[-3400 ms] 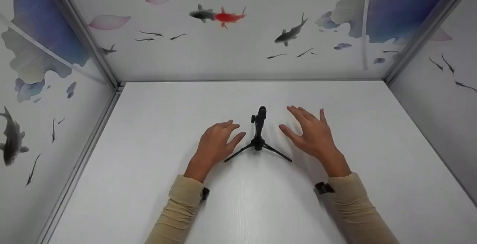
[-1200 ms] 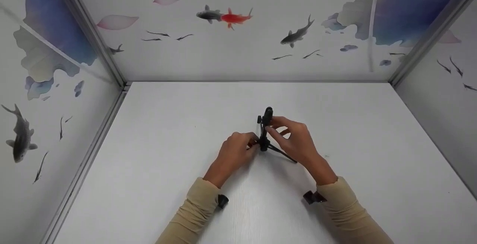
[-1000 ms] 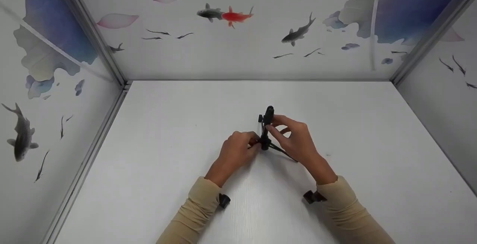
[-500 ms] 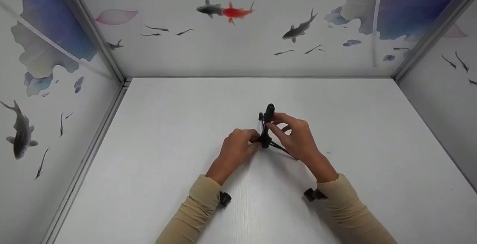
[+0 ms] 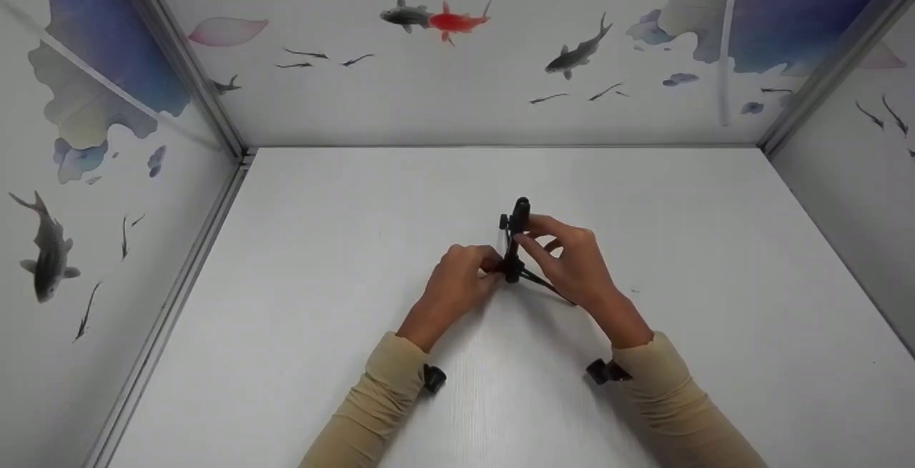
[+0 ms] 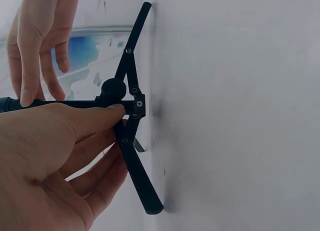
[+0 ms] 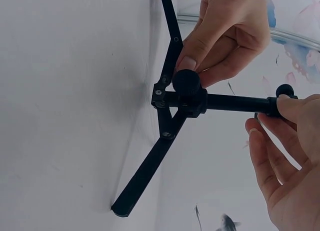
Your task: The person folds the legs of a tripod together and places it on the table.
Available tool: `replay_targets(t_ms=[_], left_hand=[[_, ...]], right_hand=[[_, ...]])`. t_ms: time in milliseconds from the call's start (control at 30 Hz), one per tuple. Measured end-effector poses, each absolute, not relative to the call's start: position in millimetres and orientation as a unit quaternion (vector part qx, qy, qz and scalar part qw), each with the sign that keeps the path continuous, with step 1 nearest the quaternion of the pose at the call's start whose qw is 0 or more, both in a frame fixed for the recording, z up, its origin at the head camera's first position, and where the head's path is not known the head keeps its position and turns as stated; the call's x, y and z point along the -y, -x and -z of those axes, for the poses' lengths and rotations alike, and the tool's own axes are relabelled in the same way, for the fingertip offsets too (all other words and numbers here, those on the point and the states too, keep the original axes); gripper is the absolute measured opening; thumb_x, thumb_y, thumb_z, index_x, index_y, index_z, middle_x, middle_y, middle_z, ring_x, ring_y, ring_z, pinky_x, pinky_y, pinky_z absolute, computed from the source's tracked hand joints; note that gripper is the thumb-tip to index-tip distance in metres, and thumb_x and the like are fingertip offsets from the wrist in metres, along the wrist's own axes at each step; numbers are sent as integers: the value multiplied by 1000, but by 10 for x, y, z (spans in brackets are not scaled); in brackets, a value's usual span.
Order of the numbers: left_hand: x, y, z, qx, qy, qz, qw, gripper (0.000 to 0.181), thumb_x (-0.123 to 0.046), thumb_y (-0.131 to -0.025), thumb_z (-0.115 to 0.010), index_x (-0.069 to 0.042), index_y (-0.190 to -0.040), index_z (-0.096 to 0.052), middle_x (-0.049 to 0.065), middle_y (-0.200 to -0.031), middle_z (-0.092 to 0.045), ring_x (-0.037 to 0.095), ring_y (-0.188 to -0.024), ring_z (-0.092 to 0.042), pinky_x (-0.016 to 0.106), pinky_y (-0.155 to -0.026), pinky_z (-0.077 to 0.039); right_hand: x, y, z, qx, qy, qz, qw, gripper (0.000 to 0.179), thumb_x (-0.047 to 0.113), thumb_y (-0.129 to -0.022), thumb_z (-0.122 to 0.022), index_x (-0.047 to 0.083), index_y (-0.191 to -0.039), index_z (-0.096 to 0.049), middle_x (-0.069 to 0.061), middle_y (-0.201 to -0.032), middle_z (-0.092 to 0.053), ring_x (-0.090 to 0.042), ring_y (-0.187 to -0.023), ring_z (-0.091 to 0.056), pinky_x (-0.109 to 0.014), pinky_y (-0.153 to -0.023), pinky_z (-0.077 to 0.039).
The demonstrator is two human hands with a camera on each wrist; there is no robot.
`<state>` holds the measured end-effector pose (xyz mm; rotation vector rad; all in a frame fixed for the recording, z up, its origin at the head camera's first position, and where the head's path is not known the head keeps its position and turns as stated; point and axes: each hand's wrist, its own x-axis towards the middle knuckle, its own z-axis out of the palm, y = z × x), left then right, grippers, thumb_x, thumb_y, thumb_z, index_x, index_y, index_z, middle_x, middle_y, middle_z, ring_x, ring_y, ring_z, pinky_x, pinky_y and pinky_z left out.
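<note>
Standing at the centre of the white table (image 5: 300, 254), the black mini tripod (image 5: 513, 254) is in both your grips: your left hand (image 5: 457, 286) pinches its hub knob, your right hand (image 5: 572, 268) pinches its upper stem.

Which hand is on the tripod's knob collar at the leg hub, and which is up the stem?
The left hand pinches the tripod low at the knob collar; the right hand holds the stem's upper end.

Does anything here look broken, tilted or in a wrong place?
Nothing stands out. The small black tripod stands upright on the white table with its legs spread. The left hand pinches its lower hub and the right hand holds its upper post.
</note>
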<state>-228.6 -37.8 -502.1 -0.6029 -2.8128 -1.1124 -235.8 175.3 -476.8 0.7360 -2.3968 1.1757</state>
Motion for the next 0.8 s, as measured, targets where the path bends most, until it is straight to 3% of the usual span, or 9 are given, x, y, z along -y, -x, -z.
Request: replay_targets(t_ms=[433, 800], left_hand=[[372, 2288, 5036, 905, 203, 373, 26, 15, -8, -99, -78, -10, -113, -84, -2, -102, -85, 11, -104, -78, 36, -98, -60], [367, 2289, 5025, 898, 205, 389, 22, 16, -4, -99, -77, -8, -113, -84, -1, -103, -85, 10, -103, -78, 35, -98, -60]], right_hand=[[-1762, 2348, 4759, 849, -266, -417, 187, 29, 18, -102, -77, 20, -131, -78, 6, -119, -83, -14, -101, -79, -29, -69, -62], [-1770, 2343, 4735, 848, -273, -412, 192, 28, 17, -102, -77, 18, -130, -79, 4, -115, -84, -15, -98, -80, -34, -68, -63]])
